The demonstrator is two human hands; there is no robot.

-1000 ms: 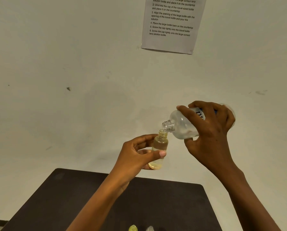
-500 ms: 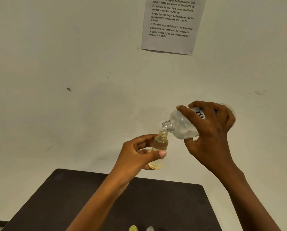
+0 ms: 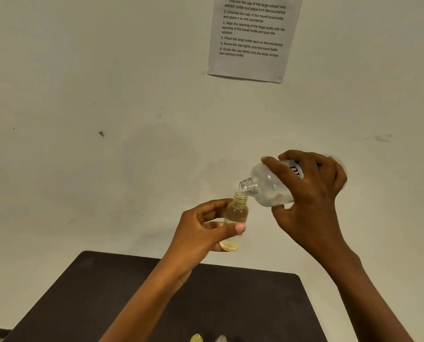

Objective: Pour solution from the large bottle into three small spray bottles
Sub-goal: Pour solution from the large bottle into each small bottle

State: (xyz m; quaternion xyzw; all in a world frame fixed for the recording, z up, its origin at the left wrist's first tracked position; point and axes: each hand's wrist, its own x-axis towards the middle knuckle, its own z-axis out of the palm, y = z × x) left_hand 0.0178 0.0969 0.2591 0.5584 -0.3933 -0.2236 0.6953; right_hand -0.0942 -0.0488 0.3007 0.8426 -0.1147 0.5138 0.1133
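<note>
Head view: I am watching both hands working in the air beyond the far edge of the dark table (image 3: 107, 297), against a pale wall (image 3: 82, 95).
Left hand: the left hand (image 3: 201, 233) is holding the small spray bottle (image 3: 236, 213) upright. The thumb is lying across the front of it and the fingers (image 3: 213, 206) are curling round behind, pinching its body.
Small spray bottle: it is sitting uncapped in that grip, well above the table's far edge, with its threaded neck showing. The plastic is looking yellowish, and I am not able to tell the liquid level.
Right hand: the right hand (image 3: 309, 193) is gripping the large bottle (image 3: 267, 186), with fingers wrapping over the label and the thumb pressing underneath.
Large bottle: it is tilting steeply, its open mouth pointing left and downward, hanging just above and beside the small bottle's neck. I am not able to tell whether the two rims are touching, and I am not making out any stream.
Near side of the table: a yellow-green top (image 3: 196, 338) and a clear top (image 3: 220, 338) are standing side by side, both being cut off by the bottom of the picture.
Wall: a printed sheet (image 3: 250, 62) of numbered steps is hanging above the hands.
</note>
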